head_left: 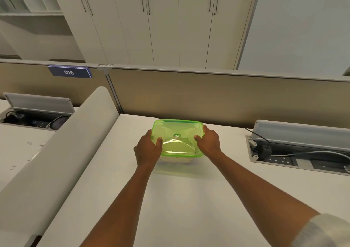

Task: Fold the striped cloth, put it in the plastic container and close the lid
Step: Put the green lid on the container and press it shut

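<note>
A clear plastic container (176, 160) stands on the white desk (189, 199) near the far partition, with a translucent green lid (178, 133) lying on top of it. My left hand (148, 150) grips the lid's left edge, thumb on top. On the opposite side my right hand (209, 142) holds the lid's right edge the same way. Pale cloth shows faintly through the container's front wall; its stripes cannot be made out.
A beige partition (227, 97) runs behind the container. An open cable tray (295, 152) with sockets and a plugged cable sits at the right. A curved white divider (62, 152) bounds the desk on the left, with another cable tray (36, 117) beyond it.
</note>
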The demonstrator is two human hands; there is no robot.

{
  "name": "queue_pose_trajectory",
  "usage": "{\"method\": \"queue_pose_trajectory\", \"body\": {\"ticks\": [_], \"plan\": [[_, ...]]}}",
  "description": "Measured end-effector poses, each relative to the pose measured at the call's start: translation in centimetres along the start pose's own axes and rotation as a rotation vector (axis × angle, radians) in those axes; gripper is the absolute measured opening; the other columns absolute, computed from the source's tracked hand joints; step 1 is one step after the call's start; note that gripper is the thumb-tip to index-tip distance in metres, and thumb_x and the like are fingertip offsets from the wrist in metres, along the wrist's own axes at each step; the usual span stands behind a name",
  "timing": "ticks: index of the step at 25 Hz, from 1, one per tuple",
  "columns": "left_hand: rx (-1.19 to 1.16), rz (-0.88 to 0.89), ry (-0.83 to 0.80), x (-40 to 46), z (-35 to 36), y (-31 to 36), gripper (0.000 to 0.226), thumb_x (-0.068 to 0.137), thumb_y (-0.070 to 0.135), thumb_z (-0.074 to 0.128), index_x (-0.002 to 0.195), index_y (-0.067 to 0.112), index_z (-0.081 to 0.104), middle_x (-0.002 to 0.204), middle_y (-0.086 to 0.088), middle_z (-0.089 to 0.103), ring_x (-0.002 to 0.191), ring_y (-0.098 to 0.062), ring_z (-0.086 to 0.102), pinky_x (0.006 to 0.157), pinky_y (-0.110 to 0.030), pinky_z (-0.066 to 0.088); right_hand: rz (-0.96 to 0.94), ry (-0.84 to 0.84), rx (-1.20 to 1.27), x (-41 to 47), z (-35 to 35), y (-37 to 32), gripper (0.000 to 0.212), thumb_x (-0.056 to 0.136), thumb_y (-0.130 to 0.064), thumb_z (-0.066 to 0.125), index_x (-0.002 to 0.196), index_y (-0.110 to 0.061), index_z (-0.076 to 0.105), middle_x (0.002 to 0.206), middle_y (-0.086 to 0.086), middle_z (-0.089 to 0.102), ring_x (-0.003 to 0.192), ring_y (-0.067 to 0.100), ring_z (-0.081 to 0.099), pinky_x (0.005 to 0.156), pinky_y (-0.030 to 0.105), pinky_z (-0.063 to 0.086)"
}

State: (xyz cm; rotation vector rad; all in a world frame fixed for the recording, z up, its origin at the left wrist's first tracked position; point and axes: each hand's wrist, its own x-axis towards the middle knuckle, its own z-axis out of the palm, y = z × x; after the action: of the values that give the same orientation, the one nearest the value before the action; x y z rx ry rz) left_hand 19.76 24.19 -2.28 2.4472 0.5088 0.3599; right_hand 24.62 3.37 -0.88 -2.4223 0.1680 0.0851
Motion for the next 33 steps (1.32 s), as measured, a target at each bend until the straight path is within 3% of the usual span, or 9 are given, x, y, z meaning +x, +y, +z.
{"method": "queue_pose_trajectory", "body": {"ticks": [3, 5, 11, 15, 18, 27, 33], "plan": [[0.181, -0.017, 0.056, 0.1, 1.3, 0.3, 0.043, 0.092, 0.039, 0.051, 0.124, 0.011, 0.052, 0.108, -0.013, 0.066, 0.096, -0.036, 0.064, 0.081, -0.042, 0.045, 0.048, -0.021, -0.064, 0.3, 1.7, -0.2, 0.045, 0.093, -0.03, 0.057, 0.131, -0.008, 0.046, 0.12, 0.02, 0.052, 0.113, 0.038, 0.055, 0.087, 0.04, 0.047], [0.177, -0.013, 0.077, 0.0, 1.8, 0.6, 0.039, 0.092, 0.032, 0.052, 0.123, 0.009, 0.052, 0.114, -0.013, 0.062, 0.093, -0.038, 0.064, 0.08, -0.043, 0.046, 0.043, -0.032, -0.08, 0.3, 2.6, -0.2, 0.044, 0.094, -0.03, 0.055, 0.13, -0.007, 0.046, 0.12, 0.02, 0.051, 0.112, 0.039, 0.056, 0.088, 0.04, 0.047], [0.03, -0.083, 0.086, 0.2, 2.3, 0.0, 0.037, 0.091, 0.021, 0.055, 0.125, 0.007, 0.053, 0.129, -0.013, 0.055, 0.108, -0.036, 0.058, 0.086, -0.043, 0.047, -0.003, -0.007, -0.101, 0.3, 3.7, -0.6, 0.041, 0.094, -0.03, 0.053, 0.129, -0.009, 0.046, 0.118, 0.019, 0.048, 0.112, 0.039, 0.054, 0.088, 0.042, 0.048], [0.018, -0.102, 0.045, 0.7, 2.2, -1.1, 0.044, 0.093, 0.024, 0.053, 0.135, 0.01, 0.048, 0.128, -0.014, 0.057, 0.115, -0.035, 0.054, 0.093, -0.043, 0.045, -0.015, 0.007, -0.106, 0.3, 3.8, -0.8, 0.042, 0.094, -0.03, 0.054, 0.131, -0.012, 0.046, 0.117, 0.018, 0.048, 0.111, 0.039, 0.054, 0.086, 0.043, 0.049], [0.037, -0.092, 0.008, 0.9, 2.3, -1.7, 0.047, 0.096, 0.029, 0.046, 0.141, 0.017, 0.041, 0.129, -0.013, 0.055, 0.114, -0.036, 0.055, 0.089, -0.044, 0.046, -0.023, 0.007, -0.11, 0.3, 3.9, -0.7, 0.043, 0.094, -0.031, 0.053, 0.132, -0.014, 0.044, 0.117, 0.017, 0.048, 0.109, 0.039, 0.055, 0.084, 0.043, 0.049], [0.156, -0.056, -0.02, 1.9, 2.7, -2.3, 0.047, 0.1, 0.039, 0.036, 0.145, 0.028, 0.036, 0.108, -0.014, 0.048, 0.087, -0.038, 0.061, 0.071, -0.04, 0.047, -0.057, -0.004, -0.242, 0.1, 5.4, -0.3, 0.056, 0.103, -0.031, 0.029, 0.154, -0.016, 0.009, 0.125, 0.016, 0.048, 0.099, 0.038, 0.061, 0.07, 0.039, 0.042], [0.163, -0.074, -0.064, 2.3, 3.1, -2.8, 0.051, 0.099, 0.046, 0.029, 0.149, 0.039, 0.023, 0.1, -0.013, 0.05, 0.088, -0.04, 0.061, 0.076, -0.042, 0.047, -0.058, 0.012, -0.27, -0.3, 5.5, -0.2, 0.056, 0.104, -0.033, 0.024, 0.154, -0.018, 0.005, 0.122, 0.016, 0.051, 0.096, 0.039, 0.062, 0.069, 0.038, 0.039]]}}
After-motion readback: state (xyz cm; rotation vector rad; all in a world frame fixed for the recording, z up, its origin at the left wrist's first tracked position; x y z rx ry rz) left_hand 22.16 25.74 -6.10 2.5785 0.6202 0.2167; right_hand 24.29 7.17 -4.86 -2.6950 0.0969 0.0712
